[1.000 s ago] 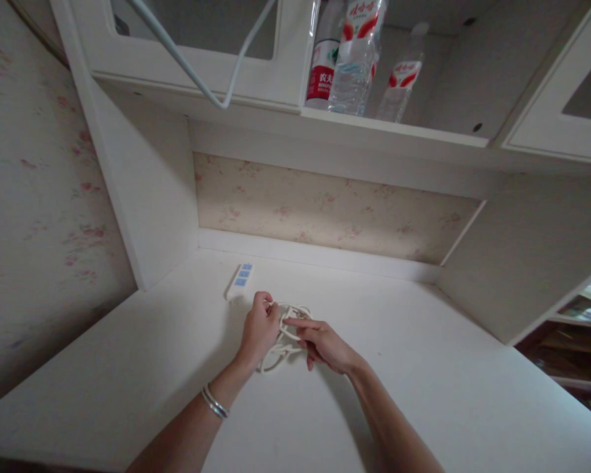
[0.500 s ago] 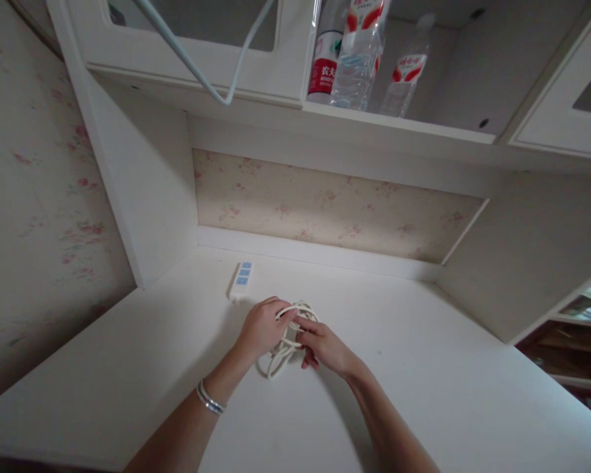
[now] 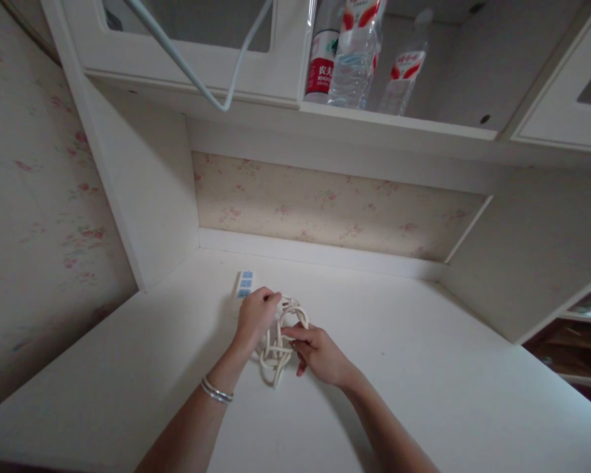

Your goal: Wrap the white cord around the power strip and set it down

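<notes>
Since half a second ago, has drawn the bare left hand (image 3: 257, 318), with silver-coloured bangles (image 3: 217, 392) at its wrist, slightly toward the left edge of the flat white desk top (image 3: 423, 368); has spread the thick, cream-white, flexible cord (image 3: 278, 350) into a longer, more open bundle; has shifted the slim white power strip with blue socket faces (image 3: 245, 284) a little toward the near edge.

In the head view, pinches a strand at the upper left of the bundle between left thumb and fingers. Brings the bare right hand (image 3: 322, 355) in from the opposite side, index finger extended among the loops, other fingers loosely curled; cannot tell whether it grips cord or only rests there. Seems, as a judgement, to be working through the loops; cannot tell gathering from untangling. Probably calls for a steady left pinch and a right finger free to guide one strand without snagging others.

Has the cord between both hands, left of the desk top's middle, lowest loops trailing toward the near edge below the fingertips. Cannot tell how much lies on the surface. Has the power strip just beyond the left hand, near end hidden by it, toward the back-left corner. Cannot see whether cord and strip join.
</notes>
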Demonstrator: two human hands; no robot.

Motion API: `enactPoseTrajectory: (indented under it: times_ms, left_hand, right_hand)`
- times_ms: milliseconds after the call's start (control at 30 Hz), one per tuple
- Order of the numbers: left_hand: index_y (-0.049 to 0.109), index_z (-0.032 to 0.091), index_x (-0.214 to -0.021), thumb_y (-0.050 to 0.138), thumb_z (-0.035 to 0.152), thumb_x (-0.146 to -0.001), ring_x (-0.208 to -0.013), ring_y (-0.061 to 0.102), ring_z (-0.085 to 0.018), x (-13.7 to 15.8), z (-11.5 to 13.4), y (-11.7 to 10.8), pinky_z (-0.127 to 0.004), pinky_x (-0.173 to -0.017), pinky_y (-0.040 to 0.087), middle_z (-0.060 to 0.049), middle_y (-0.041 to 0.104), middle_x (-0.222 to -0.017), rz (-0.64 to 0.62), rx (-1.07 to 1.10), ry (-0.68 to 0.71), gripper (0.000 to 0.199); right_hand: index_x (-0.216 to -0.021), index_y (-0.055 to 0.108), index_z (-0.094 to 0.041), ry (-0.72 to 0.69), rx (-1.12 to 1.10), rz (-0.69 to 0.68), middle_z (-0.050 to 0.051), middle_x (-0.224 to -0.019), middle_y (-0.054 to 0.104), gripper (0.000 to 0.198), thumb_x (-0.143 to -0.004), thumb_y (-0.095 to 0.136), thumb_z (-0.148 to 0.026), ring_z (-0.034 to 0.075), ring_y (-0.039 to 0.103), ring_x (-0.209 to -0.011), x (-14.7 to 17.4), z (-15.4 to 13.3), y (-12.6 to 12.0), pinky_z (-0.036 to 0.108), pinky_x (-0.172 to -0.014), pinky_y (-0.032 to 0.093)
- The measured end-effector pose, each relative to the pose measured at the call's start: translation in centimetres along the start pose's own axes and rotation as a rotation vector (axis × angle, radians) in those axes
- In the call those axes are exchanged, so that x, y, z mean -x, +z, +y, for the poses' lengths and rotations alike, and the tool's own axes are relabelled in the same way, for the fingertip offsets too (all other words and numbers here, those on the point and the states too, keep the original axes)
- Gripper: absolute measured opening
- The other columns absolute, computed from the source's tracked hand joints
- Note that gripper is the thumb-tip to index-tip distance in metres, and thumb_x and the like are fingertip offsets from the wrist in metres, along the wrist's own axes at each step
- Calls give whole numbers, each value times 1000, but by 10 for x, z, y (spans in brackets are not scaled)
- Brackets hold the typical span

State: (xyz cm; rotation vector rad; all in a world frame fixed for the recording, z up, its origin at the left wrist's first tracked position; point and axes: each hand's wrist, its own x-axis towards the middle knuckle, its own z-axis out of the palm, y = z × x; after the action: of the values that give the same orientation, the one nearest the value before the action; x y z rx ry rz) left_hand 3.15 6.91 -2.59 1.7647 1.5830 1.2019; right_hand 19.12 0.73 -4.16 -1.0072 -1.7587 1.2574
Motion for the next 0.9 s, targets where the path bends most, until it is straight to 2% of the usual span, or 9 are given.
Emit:
enactPoseTrajectory:
  times_ms: [67,200,267,367,433,533,733,833,900]
  left_hand:
    - [61,17,-69,47,40,-81,-68,56,-17,1,-9,0,-26,-64,37,-1,63,-68,-68,121,-18,29]
    - [62,18,-75,32,46,-88,-71,57,-17,15,-13,5,-26,-66,39,-2,64,-72,-221,209,68,43]
    - [64,19,-79,29,45,-90,-76,58,-18,25,-13,8,-26,-69,40,-3,67,-79,-328,159,151,45]
    - [66,21,-74,32,44,-91,-75,59,-18,35,-12,15,-27,-72,39,-4,67,-77,-457,-48,325,44]
    - [65,21,-71,34,43,-91,-74,59,-19,37,-13,18,-28,-73,39,-5,66,-74,-462,-174,407,43]
    - [65,21,-76,34,42,-92,-79,60,-20,32,-16,18,-30,-76,39,-6,66,-78,-400,-289,449,41]
    - [63,19,-84,29,37,-95,-81,60,-20,15,-29,14,-31,-76,40,-8,64,-82,-288,-482,418,40]
    - [63,18,-83,30,37,-94,-82,59,-20,14,-33,17,-31,-76,41,-8,63,-84,-260,-530,394,40]
    - [64,18,-79,33,35,-94,-81,59,-19,13,-36,17,-31,-77,42,-7,62,-85,-297,-509,392,39]
  right_hand:
    - [-98,71,-21,41,-115,72,2,-82,60,32,-75,48,-21,10,54,-56,0,4,-3,23,-47,49]
    - [-93,69,-19,31,-379,378,-1,-69,58,28,-69,54,-19,7,45,-44,-1,3,-22,22,-43,43]
    - [-96,66,-20,-25,-487,469,-3,-71,57,28,-69,58,-20,5,40,-42,0,1,-33,21,-41,40]
    - [-98,64,-19,-60,-538,495,-3,-73,55,30,-68,60,-20,4,38,-42,4,-2,-47,20,-40,40]
    - [-97,64,-18,-59,-526,512,-3,-71,54,32,-66,59,-18,5,38,-41,7,-2,-57,20,-38,41]
    - [-95,64,-17,-56,-512,590,-4,-68,53,33,-62,59,-15,4,36,-38,13,1,-79,21,-34,42]
    - [-98,61,-21,-57,-556,869,-4,-69,55,42,-58,60,-11,3,37,-38,28,15,-127,20,-36,47]
    - [-101,59,-22,-42,-586,915,-4,-69,55,45,-57,60,-11,4,40,-40,29,27,-135,21,-39,49]
    - [-101,59,-22,-33,-608,915,-4,-69,55,45,-58,60,-11,4,41,-40,27,35,-136,20,-40,49]
